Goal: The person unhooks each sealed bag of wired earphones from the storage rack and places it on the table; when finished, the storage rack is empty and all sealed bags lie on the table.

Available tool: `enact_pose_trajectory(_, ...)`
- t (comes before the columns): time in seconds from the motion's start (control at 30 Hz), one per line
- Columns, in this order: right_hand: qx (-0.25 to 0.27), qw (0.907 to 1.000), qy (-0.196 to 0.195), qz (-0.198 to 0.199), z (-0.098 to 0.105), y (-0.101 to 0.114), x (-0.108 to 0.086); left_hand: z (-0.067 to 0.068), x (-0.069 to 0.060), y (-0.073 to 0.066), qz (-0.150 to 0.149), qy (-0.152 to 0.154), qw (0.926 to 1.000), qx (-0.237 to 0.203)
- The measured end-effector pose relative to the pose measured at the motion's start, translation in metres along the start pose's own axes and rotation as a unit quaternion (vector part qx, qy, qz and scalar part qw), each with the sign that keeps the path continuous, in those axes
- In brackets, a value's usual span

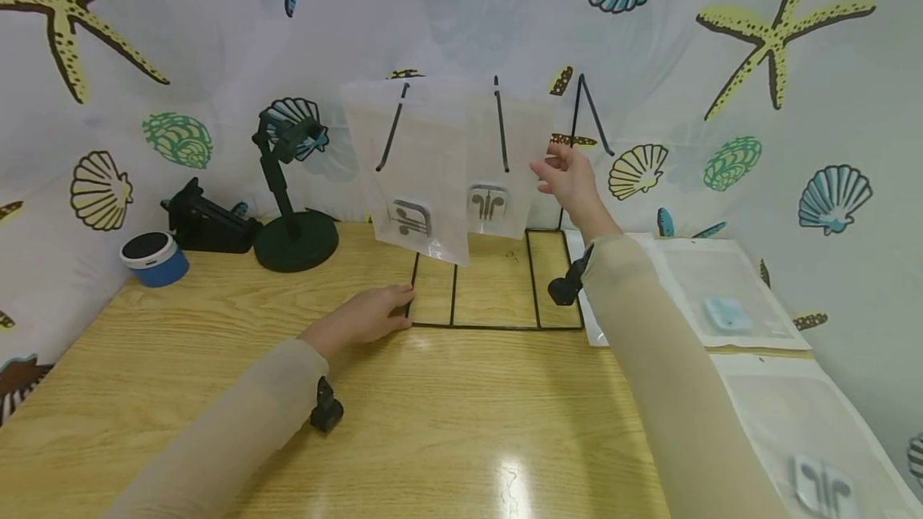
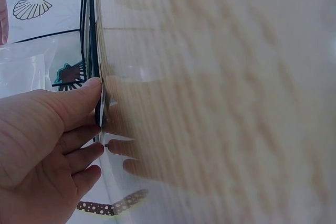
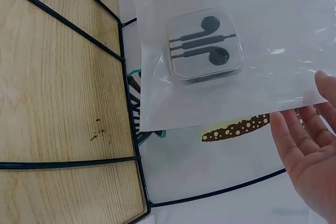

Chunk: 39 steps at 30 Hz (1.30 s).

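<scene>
A black wire display rack [image 1: 497, 328] stands on the table, its hooks reaching forward. Two translucent plastic bags hang on it, a left bag [image 1: 411, 150] and a right bag [image 1: 515, 142]; each contains wired earphones in a clear square case [image 3: 205, 45]. My left hand [image 1: 364, 315] grips the front left corner of the rack's base, thumb [image 2: 89, 90] against the wire. Beside the right bag's outer edge is my right hand [image 1: 573, 187], its fingers [image 3: 294, 135] loosely spread and apart from each other. Whether its thumb touches the bag, I cannot tell.
At the right lie more bags, one with a light blue case [image 1: 728, 315] and one with earphones [image 1: 822, 487]. A dark stand [image 1: 292, 243], a black holder [image 1: 209, 223] and a blue round container [image 1: 155, 259] stand at the back left. A patterned cloth [image 1: 505, 14] hangs behind.
</scene>
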State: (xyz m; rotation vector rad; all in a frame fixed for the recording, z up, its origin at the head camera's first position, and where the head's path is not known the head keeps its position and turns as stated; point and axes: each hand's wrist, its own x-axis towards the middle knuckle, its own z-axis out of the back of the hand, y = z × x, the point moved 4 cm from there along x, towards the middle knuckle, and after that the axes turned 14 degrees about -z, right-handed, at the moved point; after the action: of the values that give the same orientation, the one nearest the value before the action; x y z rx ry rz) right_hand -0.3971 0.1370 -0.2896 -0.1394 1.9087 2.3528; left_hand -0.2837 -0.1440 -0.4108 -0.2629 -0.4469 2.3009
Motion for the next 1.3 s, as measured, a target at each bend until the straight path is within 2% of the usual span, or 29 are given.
enact_pose_trajectory(0.17, 0.002, 1.0000, 0.005, 0.004, 0.000, 0.001, -0.003, 0.000, -0.001, 0.000, -0.001, -0.003, 1.0000, 0.001)
enact_pose_trajectory(0.43, -0.018, 0.9984, 0.010, 0.052, -0.004, 0.003, -0.012, 0.000, -0.001, 0.000, 0.003, -0.001, 1.0000, 0.003)
enact_pose_trajectory(0.67, -0.019, 0.9971, 0.018, 0.072, -0.007, 0.005, -0.020, 0.000, 0.000, 0.000, 0.008, 0.005, 1.0000, 0.000)
enact_pose_trajectory(1.3, -0.054, 0.9951, 0.011, 0.082, -0.005, 0.006, -0.034, 0.000, 0.000, -0.001, 0.017, 0.006, 0.9998, -0.009)
